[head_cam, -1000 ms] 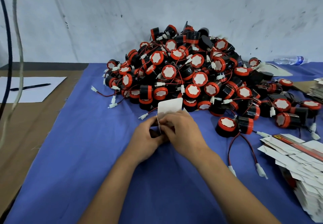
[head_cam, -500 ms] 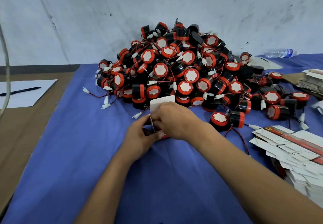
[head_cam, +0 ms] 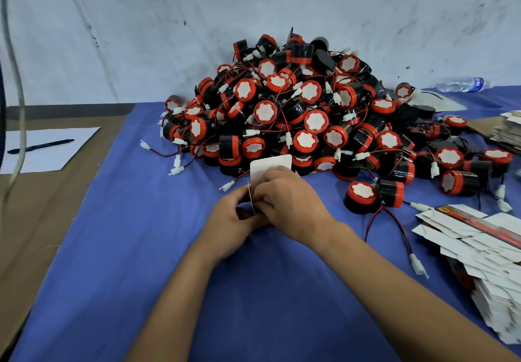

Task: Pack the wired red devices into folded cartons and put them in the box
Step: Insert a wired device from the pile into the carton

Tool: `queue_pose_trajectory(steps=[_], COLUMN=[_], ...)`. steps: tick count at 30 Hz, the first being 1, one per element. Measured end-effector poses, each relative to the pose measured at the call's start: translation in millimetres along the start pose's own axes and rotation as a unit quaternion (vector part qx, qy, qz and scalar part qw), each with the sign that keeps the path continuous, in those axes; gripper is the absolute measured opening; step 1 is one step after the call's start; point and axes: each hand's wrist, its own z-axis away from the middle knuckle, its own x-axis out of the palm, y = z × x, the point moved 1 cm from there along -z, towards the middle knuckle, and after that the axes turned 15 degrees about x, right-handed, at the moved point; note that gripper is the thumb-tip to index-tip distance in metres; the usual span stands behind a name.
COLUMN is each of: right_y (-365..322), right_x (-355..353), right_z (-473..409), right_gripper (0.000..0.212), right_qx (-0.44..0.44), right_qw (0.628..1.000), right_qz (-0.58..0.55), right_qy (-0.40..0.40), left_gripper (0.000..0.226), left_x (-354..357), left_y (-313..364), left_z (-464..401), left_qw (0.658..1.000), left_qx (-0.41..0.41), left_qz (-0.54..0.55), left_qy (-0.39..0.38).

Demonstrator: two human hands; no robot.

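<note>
The left hand [head_cam: 234,217] and right hand [head_cam: 287,200] both grip one white carton [head_cam: 269,165] at the bench [head_cam: 112,248] middle, while the big pile of devices [head_cam: 304,113] is still unpacked and no box is visible.

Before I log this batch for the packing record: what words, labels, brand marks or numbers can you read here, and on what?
No text is legible.
Flat cartons: red and black print with a small yellow emblem, too small to read.
Water bottle: blue label, blurred.
Red devices: white faces with no readable marking.
Carton held by left hand and right hand: visible flap is plain white.
Paper under the pen: blank.
</note>
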Motion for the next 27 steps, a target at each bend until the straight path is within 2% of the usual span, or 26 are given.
queue_pose_trajectory(steps=[5, 9, 12, 15, 18, 24, 26, 27], right_y=[2, 8, 9, 12, 14, 14, 17, 21], right_x=[-5, -11, -12, -11, -9, -10, -14, -15], right_z=[-7, -4, -2, 2, 3, -2, 2, 5], right_gripper=[0.024, 0.038, 0.035, 0.027, 0.023, 0.023, 0.018, 0.015], right_qx=[-0.032, -0.039, -0.064, -0.072, -0.074, -0.078, -0.106, -0.118], right_qw=[0.994, 0.986, 0.986, 0.995, 0.994, 0.982, 0.991, 0.992], right_qz=[0.091, 0.115, 0.133, 0.063, 0.059, 0.149, 0.059, -0.033], right_qy=[-0.056, -0.111, -0.083, -0.032, -0.047, -0.087, -0.065, -0.002], left_gripper=[0.037, 0.040, 0.038, 0.038, 0.044, 0.055, 0.055, 0.055], left_x=[-1, -3, -1, -2, -3, -6, -6, -6], left_y=[1, 5, 6, 6, 6, 8, 10, 11], left_z=[0, 2, 3, 2, 2, 3, 2, 1], left_qw=[1.000, 0.999, 0.999, 1.000, 1.000, 0.995, 0.994, 0.993], left_qx=[-0.007, 0.001, -0.002, -0.004, -0.002, -0.029, -0.041, -0.048], left_qz=[0.012, 0.044, 0.040, 0.028, 0.024, 0.088, 0.097, 0.106], left_qy=[-0.014, -0.014, -0.011, -0.012, -0.018, -0.024, -0.012, -0.006])
